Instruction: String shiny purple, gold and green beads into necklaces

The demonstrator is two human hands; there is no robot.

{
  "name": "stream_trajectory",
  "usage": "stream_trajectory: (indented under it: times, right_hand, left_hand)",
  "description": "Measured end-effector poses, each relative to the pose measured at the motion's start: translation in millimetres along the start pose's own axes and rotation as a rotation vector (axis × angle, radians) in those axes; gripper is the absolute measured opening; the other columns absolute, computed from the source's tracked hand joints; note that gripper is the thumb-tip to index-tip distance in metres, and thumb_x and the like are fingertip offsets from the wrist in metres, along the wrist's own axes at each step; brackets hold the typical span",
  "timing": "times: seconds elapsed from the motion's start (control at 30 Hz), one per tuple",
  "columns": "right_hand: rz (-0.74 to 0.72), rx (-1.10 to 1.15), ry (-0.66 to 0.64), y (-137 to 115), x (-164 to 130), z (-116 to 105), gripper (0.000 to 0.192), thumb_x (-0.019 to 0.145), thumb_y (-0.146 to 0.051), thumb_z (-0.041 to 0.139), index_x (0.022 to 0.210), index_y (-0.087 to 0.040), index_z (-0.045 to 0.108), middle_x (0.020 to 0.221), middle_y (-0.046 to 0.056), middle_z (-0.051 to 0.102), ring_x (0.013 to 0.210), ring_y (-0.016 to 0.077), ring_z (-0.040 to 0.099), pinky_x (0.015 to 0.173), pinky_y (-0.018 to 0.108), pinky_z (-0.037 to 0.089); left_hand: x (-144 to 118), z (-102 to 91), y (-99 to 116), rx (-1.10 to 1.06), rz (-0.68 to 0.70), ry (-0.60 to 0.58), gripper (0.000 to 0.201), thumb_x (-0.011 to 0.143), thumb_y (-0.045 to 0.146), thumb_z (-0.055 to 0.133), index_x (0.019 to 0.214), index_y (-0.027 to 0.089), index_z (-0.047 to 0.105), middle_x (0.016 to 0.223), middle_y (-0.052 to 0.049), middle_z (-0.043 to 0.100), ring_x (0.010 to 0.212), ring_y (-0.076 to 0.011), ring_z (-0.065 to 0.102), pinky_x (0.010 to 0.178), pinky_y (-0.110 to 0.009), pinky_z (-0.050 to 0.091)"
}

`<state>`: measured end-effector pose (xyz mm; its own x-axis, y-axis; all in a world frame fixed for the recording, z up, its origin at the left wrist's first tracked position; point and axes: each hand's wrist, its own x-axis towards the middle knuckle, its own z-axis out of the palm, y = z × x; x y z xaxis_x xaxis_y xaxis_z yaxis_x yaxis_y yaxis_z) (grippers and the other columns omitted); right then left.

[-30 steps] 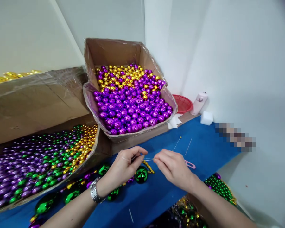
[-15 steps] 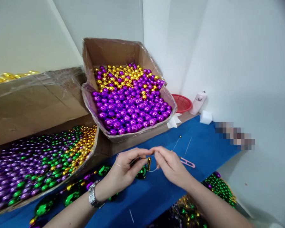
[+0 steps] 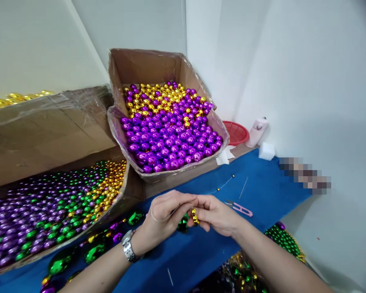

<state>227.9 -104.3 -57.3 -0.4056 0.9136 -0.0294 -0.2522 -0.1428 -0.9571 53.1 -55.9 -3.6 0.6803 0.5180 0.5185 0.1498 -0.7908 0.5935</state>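
Left hand (image 3: 166, 213) and right hand (image 3: 218, 215) are together, fingertips meeting over the middle of the blue-covered table (image 3: 183, 260), between its far and near edges. Toward the left of the far edge lies a long box (image 3: 49, 130) of small beads; beside it, further along that edge, a taller box (image 3: 146, 65) holds purple and gold balls. Those balls sit close to its low front wall, so a knock there could spill some onto the table. A garland (image 3: 60, 262) with big green balls runs in front of the long box; a forearm dragging over it could tangle it. Pink-handled snips (image 3: 243, 209) lie just beyond the right hand, toward the table's right end, blades pointing back at the fingers: a careless sweep could mean a prick. Short gold beads (image 3: 194, 217) rest against the right fingers, though whether these grip them I cannot tell; if loose, they could drop and roll off the near edge. A needle-like sliver (image 3: 243, 188) near the far edge could easily be brushed away. Finest of all, clear thread (image 3: 154, 217) loops round the left thumb's base and seems pinched in the left fingertips; being thin and probably slick, it might slip, or catch on the wristwatch (image 3: 128, 246).
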Motion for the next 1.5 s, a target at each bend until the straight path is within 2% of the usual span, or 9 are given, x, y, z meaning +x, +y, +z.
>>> stream_trajectory:
  times: [0.33, 0.43, 0.6, 0.73, 0.93, 1.03, 1.13, 1.37, 1.5]
  right_hand:
    - [-0.003, -0.289, 0.133, -19, -20, -4, 0.027, 0.093, -0.043, 0.046, 0.088, -0.017, 0.053, 0.053, -0.007, 0.053, 0.049, 0.0081, 0.049, 0.054, 0.02, 0.036]
    - [-0.003, -0.319, 0.167, -13, -26, -10, 0.03, 0.093, -0.044, 0.046, 0.09, -0.016, 0.055, 0.059, -0.004, 0.056, 0.054, 0.0091, 0.051, 0.056, 0.021, 0.036]
    - [0.057, -0.247, 0.206, 7, -30, -10, 0.028, 0.091, -0.041, 0.051, 0.083, -0.016, 0.058, 0.058, -0.004, 0.056, 0.056, 0.0102, 0.05, 0.056, 0.021, 0.035]
    - [0.03, -0.086, 0.302, 17, -29, -4, 0.031, 0.093, -0.044, 0.044, 0.081, -0.017, 0.054, 0.063, -0.002, 0.055, 0.052, 0.0098, 0.047, 0.051, 0.021, 0.034]
    - [-0.226, 0.301, 0.485, 6, -24, 0, 0.031, 0.09, -0.05, 0.042, 0.077, -0.023, 0.035, 0.115, 0.007, 0.052, 0.09, 0.0182, 0.056, 0.059, 0.026, 0.042]
    - [-0.291, 0.399, 0.519, -2, -16, 3, 0.034, 0.09, -0.052, 0.041, 0.074, -0.024, 0.029, 0.091, 0.005, 0.053, 0.094, 0.0217, 0.054, 0.061, 0.028, 0.044]
    - [-0.312, 0.345, 0.485, -16, -10, 8, 0.031, 0.091, -0.051, 0.037, 0.075, -0.025, 0.029, 0.069, -0.002, 0.037, 0.079, 0.0183, 0.052, 0.056, 0.025, 0.043]
    - [-0.353, 0.237, 0.324, -70, -9, 15, 0.028, 0.094, -0.038, 0.042, 0.071, -0.022, 0.036, 0.064, -0.005, 0.025, 0.062, 0.0118, 0.042, 0.05, 0.02, 0.035]
    - [-0.291, 0.207, 0.368, -60, -13, 11, 0.032, 0.092, -0.041, 0.045, 0.069, -0.022, 0.034, 0.063, -0.005, 0.026, 0.06, 0.012, 0.041, 0.052, 0.023, 0.037]
  left_hand:
    - [-12, -10.8, -17, 0.171, -0.068, -0.118, 0.015, 0.084, 0.019, 0.058, 0.095, 0.02, 0.068, 0.088, -0.008, 0.068, 0.078, -0.0184, 0.061, 0.071, -0.026, 0.044]
    - [-15, -16.5, -13, 0.11, -0.234, -0.093, 0.011, 0.085, 0.023, 0.056, 0.08, 0.018, 0.065, 0.074, -0.004, 0.063, 0.068, -0.015, 0.056, 0.065, -0.024, 0.041]
    - [-15, -12.9, -3, -0.484, -0.662, 0.049, 0.025, 0.089, 0.034, 0.05, 0.077, 0.015, 0.061, 0.06, 0.001, 0.052, 0.054, -0.0104, 0.043, 0.052, -0.021, 0.035]
    - [-14, -4.2, -2, -0.969, -0.757, 0.209, 0.025, 0.088, 0.033, 0.054, 0.074, 0.013, 0.059, 0.091, -0.007, 0.064, 0.057, -0.0071, 0.041, 0.051, -0.019, 0.034]
    - [-12, 3.3, 0, -1.14, -0.733, 0.275, 0.025, 0.086, 0.028, 0.058, 0.067, 0.012, 0.058, 0.089, -0.009, 0.066, 0.061, -0.0067, 0.048, 0.052, -0.016, 0.037]
    - [-7, 6.9, 4, -1.194, -0.678, 0.317, 0.02, 0.084, 0.029, 0.061, 0.071, 0.014, 0.058, 0.081, -0.006, 0.062, 0.082, -0.0144, 0.057, 0.051, -0.016, 0.039]
    - [4, 6.2, 9, -1.199, -0.627, 0.324, 0.02, 0.084, 0.03, 0.061, 0.073, 0.015, 0.056, 0.074, -0.003, 0.056, 0.082, -0.0177, 0.06, 0.046, -0.016, 0.038]
    - [26, -25.3, 25, -1.07, -0.52, 0.215, 0.02, 0.087, 0.025, 0.055, 0.07, 0.015, 0.05, 0.067, -0.001, 0.054, 0.062, -0.0117, 0.053, 0.049, -0.019, 0.036]
    - [12, -30.9, 16, -1.05, -0.554, 0.161, 0.023, 0.087, 0.026, 0.054, 0.068, 0.014, 0.05, 0.066, -0.002, 0.053, 0.061, -0.0122, 0.052, 0.047, -0.02, 0.033]
